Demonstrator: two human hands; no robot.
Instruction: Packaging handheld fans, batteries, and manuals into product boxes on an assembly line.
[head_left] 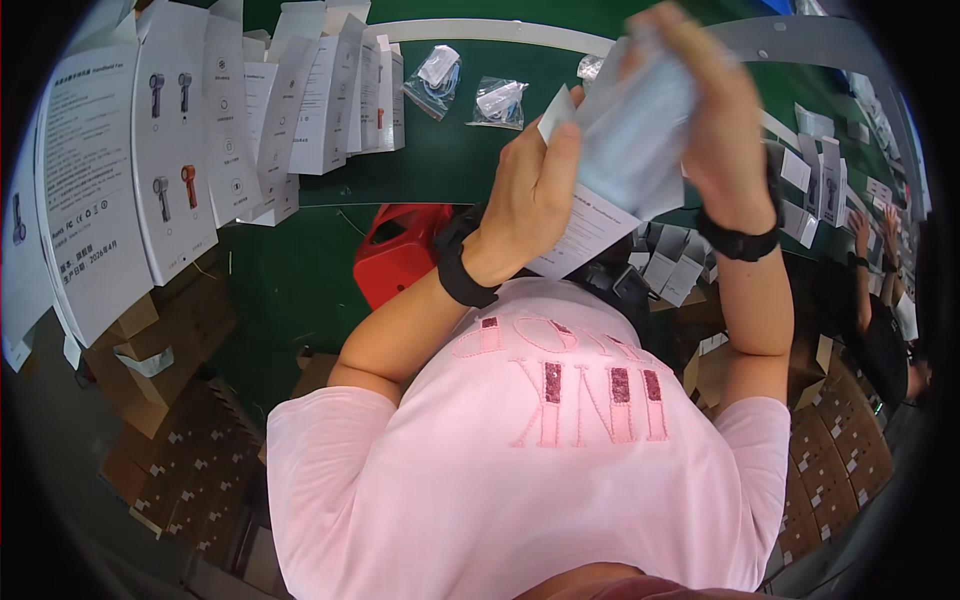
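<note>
My left hand is wrapped around a white printed carton, its thumb along the near side and a flap standing up by the fingertips. My right hand, smeared by motion, grips a pale blue item in clear plastic wrapping from above and the right. The wrapped item is at the carton's upper end; how far inside it sits, I cannot tell. What the wrapping contains is too blurred to name. Both wrists wear black bands.
Several tall white handheld-fan cartons stand along the left of the green table. Two clear bags with cables lie beyond my left hand. A red stool is below the table edge. Another person's hands are far right.
</note>
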